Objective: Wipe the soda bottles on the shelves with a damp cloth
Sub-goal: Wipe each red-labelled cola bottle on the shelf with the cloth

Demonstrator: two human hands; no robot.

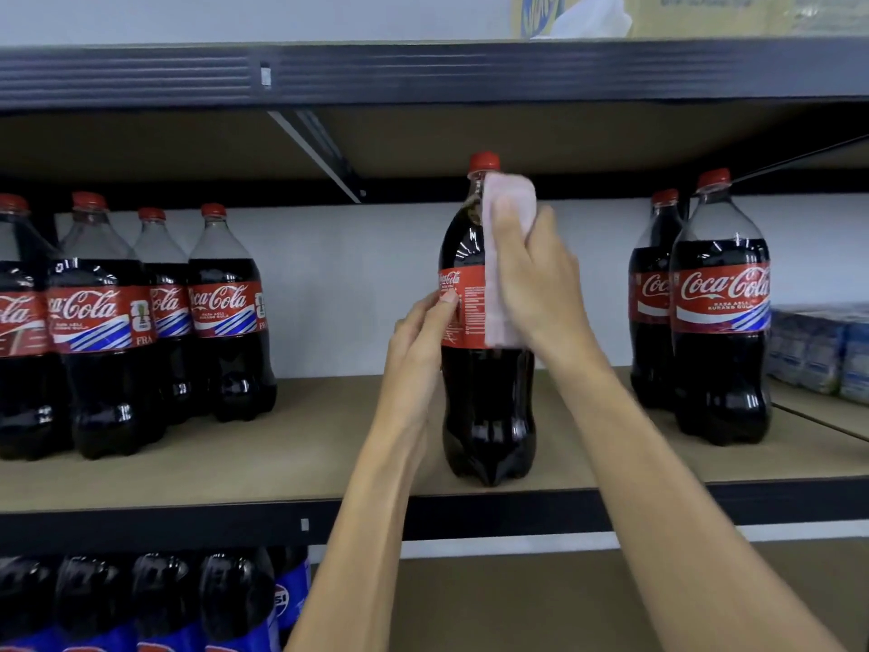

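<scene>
**One bottle in hand, both hands engaged**

One bottle (486,392) stands upright near the front edge of the middle shelf (329,444), well apart from the group of bottles on the left (225,322) and the pair on the right (722,322).

**Hand state.** The right hand (536,280) grips a folded pink cloth (508,204) and presses it against the right side of the bottle, from shoulder to label. The left hand (418,331) bears on the left edge of the label. Whether its fingers curl round the back cannot be told.

**Handling.** The bottle is filled nearly to the neck and is judged heavy. Its thin plastic wall should give a little under pressure. A damp wipe is likely to leave the surface slippery. Brace it at the label band, where the body is straight. Do not push at the cap, because the tall body would tip more easily from there. The cloth is soft and conforms to the curve.

**Not visible.**
- The rear of the bottle.
- The palm side of both hands.
- The dampness of the cloth.
- The lower bottles (164,600), which are cut off by the frame.
- The wrapped packs at far right (818,345), which are blurred.
</scene>
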